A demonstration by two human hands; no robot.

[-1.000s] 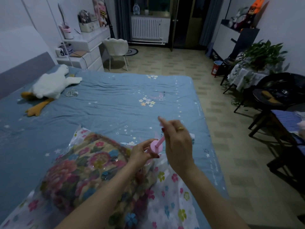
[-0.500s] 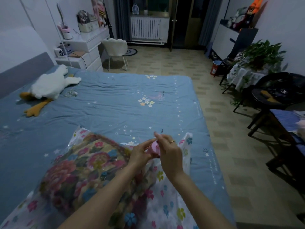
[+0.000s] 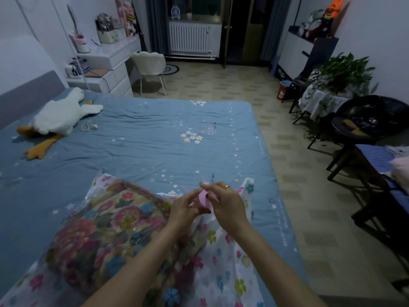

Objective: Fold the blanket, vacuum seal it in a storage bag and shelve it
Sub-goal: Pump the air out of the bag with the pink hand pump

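Both hands meet over the storage bag (image 3: 223,258), left hand (image 3: 182,210) and right hand (image 3: 229,203) pinching its pink valve (image 3: 203,197), the folded blanket (image 3: 106,224) bulging to their left.

Your forearms are bare, with no sleeves showing anywhere up to the frame's lower edge. Your right hand (image 3: 228,207) wears a thin gold ring (image 3: 227,186) on one finger. One nail (image 3: 207,196) on that hand is painted dark. Your left hand (image 3: 182,210) shows no ring or wristwear.
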